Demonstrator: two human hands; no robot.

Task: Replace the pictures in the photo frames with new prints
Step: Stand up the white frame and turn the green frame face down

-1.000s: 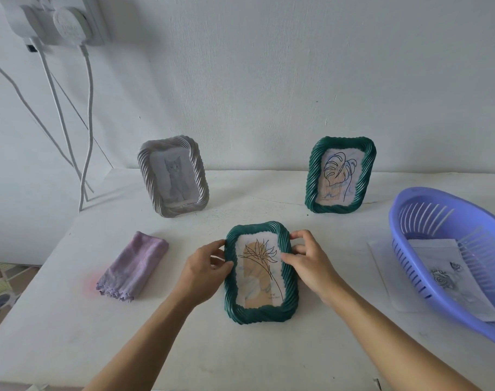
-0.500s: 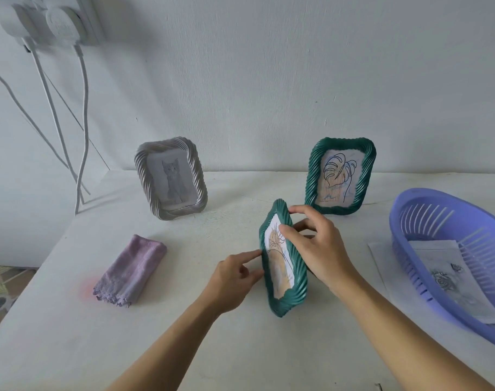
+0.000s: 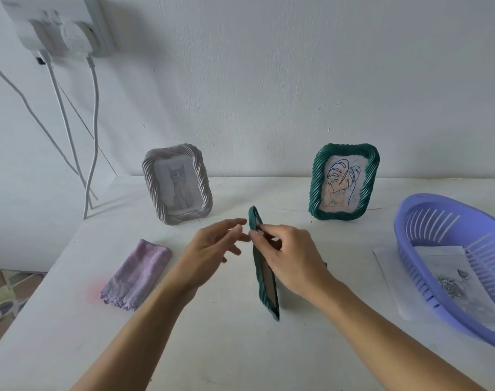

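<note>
Turned further over than half a second ago: green rope-rimmed plastic photo frame (image 3: 266, 289), now edge-on to the camera, brown back starting to show, picture side out of sight.

Right hand (image 3: 291, 258): fingers and thumb pinch the frame's upper edge.
Left hand (image 3: 209, 249): fingers loosely spread, holding nothing, fingertips just beside the rim; contact cannot be told.
Beyond the left hand: grey rope-rimmed photo frame (image 3: 177, 184), upright on the white surface (image 3: 226, 348), cat drawing inside.
Beyond the right hand: second green rope-rimmed photo frame (image 3: 343, 182), upright, leaf line drawing inside.
Well right of the right hand: lilac slotted plastic basket (image 3: 410, 258) holding loose printed sheets (image 3: 449, 286).
Left of the left hand: folded lilac cloth (image 3: 139, 275).

Progress, as judged: early. No back panel is off and no removed print is visible. Opening the held frame looks like the step in hand, and all three swaps are apparently left.
</note>
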